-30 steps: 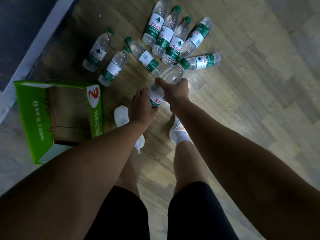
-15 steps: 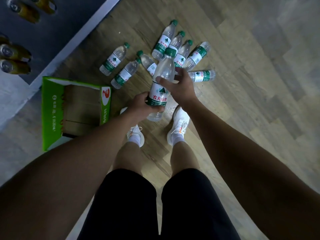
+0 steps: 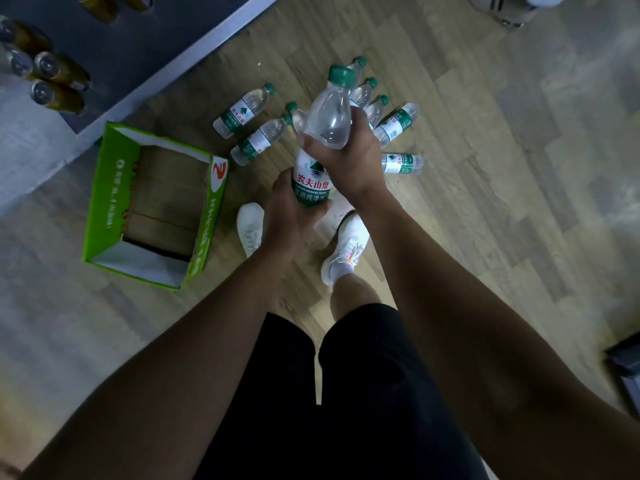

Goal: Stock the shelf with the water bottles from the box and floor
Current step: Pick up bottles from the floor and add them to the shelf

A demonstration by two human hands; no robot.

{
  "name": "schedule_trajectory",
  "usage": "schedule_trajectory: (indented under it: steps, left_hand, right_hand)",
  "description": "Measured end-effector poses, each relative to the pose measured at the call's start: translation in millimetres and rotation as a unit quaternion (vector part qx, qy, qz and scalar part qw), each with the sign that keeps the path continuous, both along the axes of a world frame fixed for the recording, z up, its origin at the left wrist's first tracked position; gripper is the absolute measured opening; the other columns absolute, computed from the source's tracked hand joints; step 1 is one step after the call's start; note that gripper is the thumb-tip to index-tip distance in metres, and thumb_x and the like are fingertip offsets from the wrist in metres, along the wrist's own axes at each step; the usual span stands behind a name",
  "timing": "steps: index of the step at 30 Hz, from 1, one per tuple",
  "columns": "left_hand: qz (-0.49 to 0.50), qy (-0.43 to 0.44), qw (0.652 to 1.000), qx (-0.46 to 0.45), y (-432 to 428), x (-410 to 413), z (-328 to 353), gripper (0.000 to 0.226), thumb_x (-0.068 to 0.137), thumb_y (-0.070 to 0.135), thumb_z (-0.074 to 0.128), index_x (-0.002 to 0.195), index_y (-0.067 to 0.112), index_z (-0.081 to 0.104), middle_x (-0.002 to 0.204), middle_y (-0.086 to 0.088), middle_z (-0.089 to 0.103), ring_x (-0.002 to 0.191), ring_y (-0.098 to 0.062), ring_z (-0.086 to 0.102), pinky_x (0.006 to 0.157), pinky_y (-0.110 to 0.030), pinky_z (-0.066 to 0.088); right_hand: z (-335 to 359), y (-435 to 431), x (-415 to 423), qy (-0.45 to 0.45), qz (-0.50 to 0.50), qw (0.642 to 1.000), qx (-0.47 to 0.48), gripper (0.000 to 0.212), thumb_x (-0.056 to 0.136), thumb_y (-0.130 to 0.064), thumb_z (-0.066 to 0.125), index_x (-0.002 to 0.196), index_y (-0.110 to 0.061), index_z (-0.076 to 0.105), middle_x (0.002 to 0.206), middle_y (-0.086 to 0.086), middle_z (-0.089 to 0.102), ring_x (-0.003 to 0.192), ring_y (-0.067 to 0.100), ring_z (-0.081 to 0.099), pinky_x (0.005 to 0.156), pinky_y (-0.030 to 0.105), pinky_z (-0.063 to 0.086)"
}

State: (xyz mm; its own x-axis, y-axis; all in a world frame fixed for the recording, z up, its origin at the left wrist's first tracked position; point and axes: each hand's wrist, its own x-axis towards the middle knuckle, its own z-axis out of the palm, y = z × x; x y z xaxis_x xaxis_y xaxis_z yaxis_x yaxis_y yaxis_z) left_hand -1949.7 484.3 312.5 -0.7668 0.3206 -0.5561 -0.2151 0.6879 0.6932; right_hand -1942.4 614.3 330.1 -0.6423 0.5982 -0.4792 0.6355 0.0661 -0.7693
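Note:
A clear water bottle (image 3: 327, 123) with a green cap and green label is held upright in front of me. My right hand (image 3: 353, 161) grips its upper body, and my left hand (image 3: 289, 209) grips its lower part below the label. Several more bottles (image 3: 244, 110) lie on the wooden floor beyond my hands, some hidden behind the held bottle. The green cardboard box (image 3: 104, 199) sits open on the floor to my left, with only brown board visible inside. The shelf (image 3: 145, 46) runs along the top left.
Brown-capped bottles (image 3: 57, 69) stand on the dark shelf at the upper left. My white shoes (image 3: 343, 251) are planted below the held bottle. A grey object (image 3: 502, 8) sits at the top right, and a dark object (image 3: 627, 372) at the right edge.
Both hands lifted the bottle off the floor and raised it toward me, turning it upright. The view rose, so the shelf and its bottles came into sight.

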Motion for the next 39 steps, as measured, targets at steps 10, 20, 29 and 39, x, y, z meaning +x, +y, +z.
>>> schedule_trajectory:
  steps: [10,20,29,39]
  left_hand:
    - [0.069,0.160,0.985,-0.006,-19.6,-10.8,127.3,0.055,0.063,0.042,0.079,0.106,0.012,0.063,0.098,-0.001,0.072,0.092,-0.018,0.067,0.078,-0.032,0.054]
    - [0.165,0.234,0.956,0.063,-57.6,-55.1,259.0,0.056,0.059,0.052,0.072,0.100,0.014,0.064,0.092,0.001,0.073,0.085,-0.010,0.068,0.069,-0.024,0.052]
    - [0.200,0.304,0.929,0.067,-116.1,-133.6,368.7,0.048,0.064,0.039,0.081,0.104,0.020,0.062,0.099,0.004,0.072,0.091,-0.013,0.067,0.077,-0.032,0.055]
    - [0.224,0.403,0.876,0.143,-172.6,-221.6,466.3,0.042,0.067,0.029,0.084,0.100,0.013,0.065,0.093,0.001,0.072,0.086,-0.014,0.067,0.074,-0.036,0.056]
  right_hand:
    - [145.1,-23.5,-28.8,0.095,0.055,0.994,0.021,0.068,0.071,-0.034,0.084,0.126,-0.013,0.051,0.107,-0.005,0.065,0.088,0.005,0.058,0.061,-0.002,0.040]
    - [296.6,-72.3,-81.0,0.205,0.184,0.958,0.078,0.072,0.070,-0.028,0.084,0.130,-0.015,0.047,0.115,-0.004,0.065,0.104,0.012,0.062,0.083,0.027,0.052]
    - [417.0,-130.4,-144.7,0.324,0.234,0.912,0.092,0.061,0.071,-0.024,0.084,0.122,-0.022,0.051,0.104,-0.015,0.062,0.096,0.005,0.062,0.081,0.024,0.053]
    - [526.4,-189.5,-220.4,0.408,0.248,0.870,0.124,0.071,0.069,-0.022,0.085,0.131,-0.025,0.051,0.118,-0.011,0.065,0.108,0.006,0.061,0.092,0.032,0.053]
